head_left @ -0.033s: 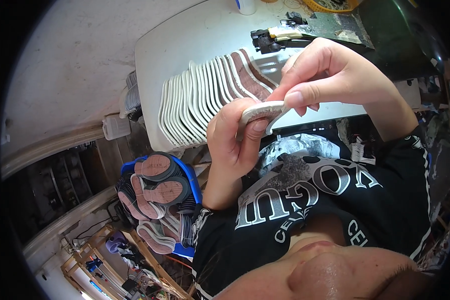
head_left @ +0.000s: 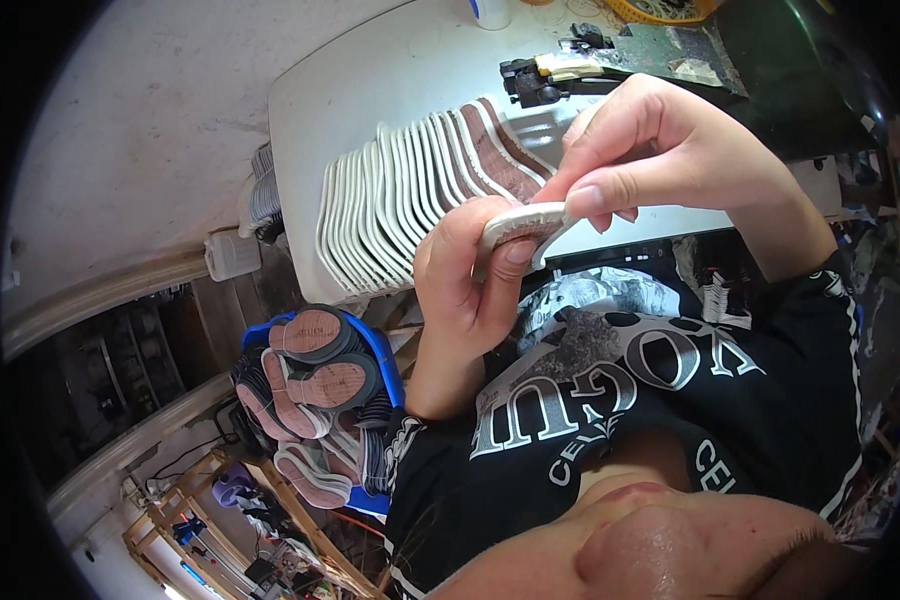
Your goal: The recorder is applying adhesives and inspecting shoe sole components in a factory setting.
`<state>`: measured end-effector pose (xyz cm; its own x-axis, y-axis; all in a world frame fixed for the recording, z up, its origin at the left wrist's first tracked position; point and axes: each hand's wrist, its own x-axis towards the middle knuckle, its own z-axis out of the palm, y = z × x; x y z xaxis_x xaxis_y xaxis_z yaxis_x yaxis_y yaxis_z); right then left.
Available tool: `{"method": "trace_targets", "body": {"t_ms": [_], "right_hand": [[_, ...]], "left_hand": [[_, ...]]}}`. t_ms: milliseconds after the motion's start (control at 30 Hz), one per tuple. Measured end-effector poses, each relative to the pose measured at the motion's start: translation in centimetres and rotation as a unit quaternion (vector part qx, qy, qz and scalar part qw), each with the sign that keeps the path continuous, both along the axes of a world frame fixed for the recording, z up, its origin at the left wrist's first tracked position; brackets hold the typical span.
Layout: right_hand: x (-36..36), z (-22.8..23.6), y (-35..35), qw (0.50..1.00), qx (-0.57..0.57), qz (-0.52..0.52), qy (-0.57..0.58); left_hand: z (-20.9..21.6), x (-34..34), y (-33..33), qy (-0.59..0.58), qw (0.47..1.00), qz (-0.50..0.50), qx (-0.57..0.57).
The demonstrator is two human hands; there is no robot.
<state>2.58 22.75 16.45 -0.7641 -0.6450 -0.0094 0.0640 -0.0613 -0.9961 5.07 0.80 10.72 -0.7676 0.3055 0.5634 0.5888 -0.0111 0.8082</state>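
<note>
Sole (head_left: 544,222): in the head view I have it raised at the near side of the table (head_left: 370,85), held between the left hand (head_left: 470,280) and the right hand (head_left: 650,150); its white rim is uppermost and part of its brown face shows below.
Left hand grip: clamped on the sole's left end, thumb pressed against the brown face, forefinger along the other side; the remaining fingers are mostly hidden from me.
Right hand grip: thumb and forefinger pinched together on the rim at the sole's right end; how much of it lies between them I cannot tell.
Row (head_left: 400,205): many white-rimmed soles stand on edge, packed side by side, on the table to the left of the hands and farther off; those at its right end show brown faces.
Machine (head_left: 535,85): black fittings by a worn green plate, beyond the right hand.
Far edge: a white and blue cup (head_left: 491,13), with a yellow basket (head_left: 642,14) to its right.
Crate (head_left: 394,372): blue, left of the left forearm, heaped with pinkish soles, some dark-rimmed, some pale.
Jug (head_left: 232,256): white, left of the table.
Rack (head_left: 315,545): wooden, near left.
Shirt (head_left: 770,440): black with pale lettering, near side.
</note>
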Motion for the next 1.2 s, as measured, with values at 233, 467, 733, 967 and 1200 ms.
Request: {"method": "trace_targets", "body": {"t_ms": [233,467,733,967,1200], "right_hand": [[0.9,0.1,-1.0,0.884,0.156,-0.118,0.425],[-0.4,0.7,0.2,0.948,0.146,-0.014,0.282],[0.3,-2.5,-1.2,0.883,0.214,-0.135,0.397],[5.8,-10.2,-3.1,0.987,0.138,-0.003,0.085],[7.3,-11.5,4.0,0.9,0.395,0.019,0.184]], "left_hand": [[0.0,-0.1,0.6,0.01,0.998,0.049,-0.043],[0.2,-0.4,0.2,-0.025,0.999,0.02,-0.043],[0.2,-0.6,0.2,-0.083,0.989,0.039,-0.115],[-4.6,0.3,0.3,-0.176,0.98,0.04,0.08],[-9.6,-4.3,0.8,-0.062,0.968,0.058,-0.236]]}}
